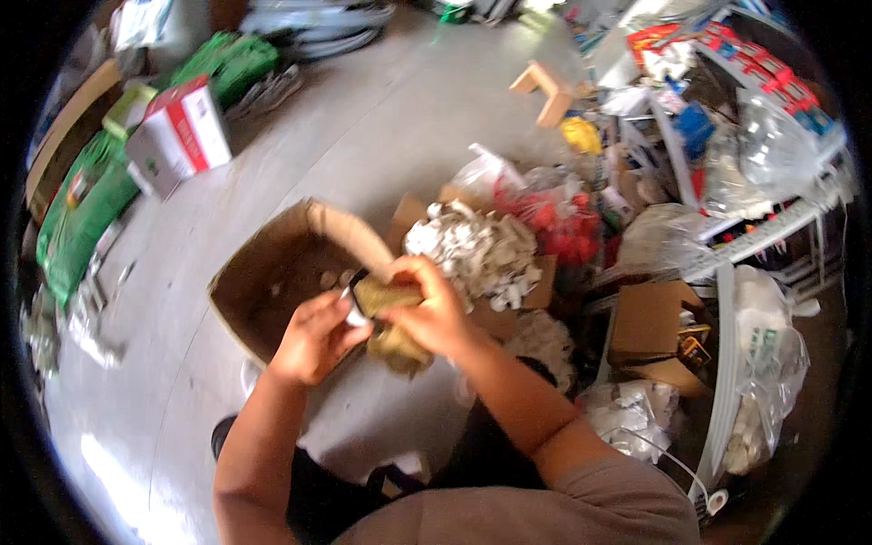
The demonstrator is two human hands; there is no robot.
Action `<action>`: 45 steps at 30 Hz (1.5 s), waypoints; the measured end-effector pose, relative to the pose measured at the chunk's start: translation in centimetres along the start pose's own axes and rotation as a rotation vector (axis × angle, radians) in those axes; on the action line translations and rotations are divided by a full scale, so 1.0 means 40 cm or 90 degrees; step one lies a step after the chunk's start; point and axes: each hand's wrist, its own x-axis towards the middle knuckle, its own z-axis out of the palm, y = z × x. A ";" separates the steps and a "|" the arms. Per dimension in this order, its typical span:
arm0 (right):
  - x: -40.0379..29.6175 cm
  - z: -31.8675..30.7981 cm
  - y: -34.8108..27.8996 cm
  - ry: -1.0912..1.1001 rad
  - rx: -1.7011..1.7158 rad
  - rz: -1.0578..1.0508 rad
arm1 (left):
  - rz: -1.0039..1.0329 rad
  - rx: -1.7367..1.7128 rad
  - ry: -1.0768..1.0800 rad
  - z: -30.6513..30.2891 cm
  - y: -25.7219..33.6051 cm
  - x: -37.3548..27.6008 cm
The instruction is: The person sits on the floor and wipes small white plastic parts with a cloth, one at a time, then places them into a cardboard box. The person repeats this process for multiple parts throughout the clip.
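My left hand (313, 337) pinches a small white piece (355, 315) with a dark edge; blur hides what it is. Against it, my right hand (436, 306) grips a limp, yellowish-brown piece of material (402, 351), perhaps cloth, whose lower end hangs below the fingers. Both hands meet over the near right side of an open cardboard box (347, 228). A few small pale bits lie on the box's dark floor. Just beyond my right hand is a heap of crumpled whitish pieces (470, 245), with cardboard flaps around it.
Right of the heap sits a clear bag with red contents (558, 228). A cluttered metal rack (756, 238) and a cardboard box (647, 320) stand at right. Farther off is an angled wooden piece (545, 88). A red-and-white carton (184, 129) and green sacks (88, 204) line the left.
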 end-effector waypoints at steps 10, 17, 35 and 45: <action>-0.001 -0.001 -0.032 0.121 0.299 0.136 | 0.000 -0.130 -0.007 0.014 0.009 0.000; -0.025 0.079 0.023 0.047 0.245 0.118 | 0.007 -0.058 0.074 0.009 -0.040 0.015; 0.007 0.003 0.002 -0.183 0.323 0.272 | 0.272 0.463 -0.025 -0.015 -0.047 0.000; -0.008 -0.015 0.025 -0.134 0.344 0.243 | 0.224 0.139 -0.041 -0.004 -0.026 -0.002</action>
